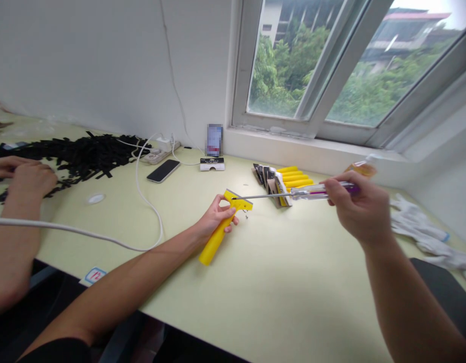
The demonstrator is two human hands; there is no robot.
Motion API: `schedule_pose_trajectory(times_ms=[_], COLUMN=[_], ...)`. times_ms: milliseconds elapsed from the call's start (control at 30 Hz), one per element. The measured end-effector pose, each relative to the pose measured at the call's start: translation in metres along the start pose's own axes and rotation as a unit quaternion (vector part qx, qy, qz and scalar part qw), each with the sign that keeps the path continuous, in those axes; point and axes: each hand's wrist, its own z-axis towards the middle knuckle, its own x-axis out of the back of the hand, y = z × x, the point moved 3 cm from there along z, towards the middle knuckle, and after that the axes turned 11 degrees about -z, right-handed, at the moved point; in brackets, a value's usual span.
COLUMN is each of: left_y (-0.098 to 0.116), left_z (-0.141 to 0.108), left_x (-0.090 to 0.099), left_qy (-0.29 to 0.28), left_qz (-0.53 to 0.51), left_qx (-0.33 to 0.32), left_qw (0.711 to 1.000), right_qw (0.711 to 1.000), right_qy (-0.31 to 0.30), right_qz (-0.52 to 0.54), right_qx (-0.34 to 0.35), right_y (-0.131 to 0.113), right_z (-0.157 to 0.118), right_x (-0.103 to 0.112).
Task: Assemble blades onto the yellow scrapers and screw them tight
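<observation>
My left hand (217,218) is closed around the neck of a yellow scraper (214,243), its handle slanting down toward the table's front edge. In my right hand (355,206) is a screwdriver (266,195) with a clear and purple handle. The long thin shaft points left, and its tip meets the scraper's head near one end. A few small screws (246,217) lie on the table just right of the scraper. Behind the screwdriver's shaft rests a group of yellow-handled scrapers (295,177) with black and white card sleeves over their heads.
A co-worker's hands (32,176) are at the left, by a heap of black strips (89,154). A phone (163,171), a power strip (157,155) and a white cable (142,189) lie nearer. White gloves (421,227) are at the right. Another phone (214,139) stands against the wall.
</observation>
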Motion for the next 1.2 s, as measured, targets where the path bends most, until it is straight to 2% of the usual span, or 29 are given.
schedule_pose_trajectory(times_ms=[233,500,567,667,767,900,1000,1133,1200], left_y=[0.000,0.000,0.001,0.002,0.003,0.003,0.002,0.001,0.002], left_z=[-0.002,-0.003,-0.002,-0.002,-0.002,-0.002,-0.002,-0.002,-0.002], left_x=[0.000,-0.002,-0.002,-0.001,-0.001,-0.001,-0.001,-0.001,-0.001], left_qy=[-0.012,-0.010,-0.005,0.004,0.008,0.006,0.006,0.002,0.010], left_qz=[0.003,0.016,0.022,0.031,0.042,0.051,0.053,0.055,0.057], left_qx=[-0.004,-0.011,-0.014,-0.018,-0.028,-0.032,-0.036,-0.035,-0.036], left_qw=[1.000,1.000,1.000,0.999,0.999,0.998,0.998,0.998,0.998], right_qw=[0.995,0.988,0.992,0.996,0.986,0.968,0.965,0.973,0.976], right_qy=[0.011,0.034,0.022,-0.013,-0.052,-0.099,-0.087,-0.006,-0.018], right_qz=[-0.023,-0.068,-0.078,-0.088,-0.087,-0.064,-0.074,-0.165,-0.160], right_qx=[-0.097,-0.132,-0.101,0.011,0.130,0.221,0.237,0.163,0.146], right_y=[-0.013,-0.023,-0.025,-0.031,-0.040,-0.056,-0.065,-0.068,-0.068], right_z=[0.000,-0.005,-0.007,-0.009,-0.012,-0.018,-0.024,-0.029,-0.030], right_x=[0.001,0.004,0.006,0.012,0.020,0.027,0.029,0.028,0.027])
